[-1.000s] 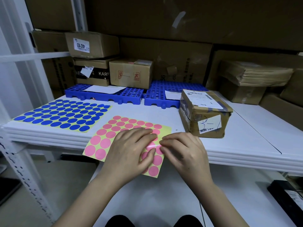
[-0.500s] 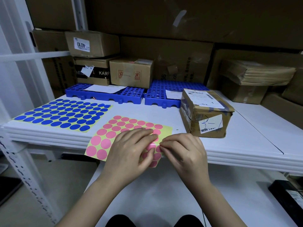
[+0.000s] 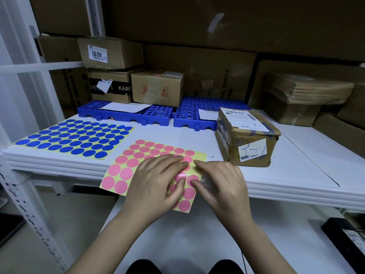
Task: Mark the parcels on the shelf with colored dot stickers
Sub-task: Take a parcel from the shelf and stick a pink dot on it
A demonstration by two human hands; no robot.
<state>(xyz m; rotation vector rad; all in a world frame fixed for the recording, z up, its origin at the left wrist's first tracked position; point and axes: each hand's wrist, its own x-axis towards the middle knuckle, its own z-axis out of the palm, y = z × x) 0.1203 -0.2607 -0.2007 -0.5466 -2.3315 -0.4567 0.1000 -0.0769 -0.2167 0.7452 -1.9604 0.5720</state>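
A yellow sheet of pink dot stickers (image 3: 138, 161) lies at the white shelf's (image 3: 296, 165) front edge, its near part overhanging. My left hand (image 3: 154, 186) lies over the sheet's middle, pinching a bend in it between fingers and thumb. My right hand (image 3: 223, 186) holds the sheet's right edge between forefinger and thumb; it is blurred, and I cannot tell if a dot is lifted. A sheet of blue dot stickers (image 3: 75, 139) lies to the left. A taped brown parcel (image 3: 246, 139) with white labels stands just right of the pink sheet.
Two blue perforated pallets (image 3: 126, 113) with papers on them sit behind. Cardboard boxes (image 3: 158, 88) are stacked along the back and at the right (image 3: 296, 99). A white perforated shelf post (image 3: 29, 214) stands at the left. A black object (image 3: 345, 238) lies on the lower shelf.
The sheet's near corner, curled up half a second ago, hangs flat again. My right forefinger and thumb have spread apart along the sheet's right edge.
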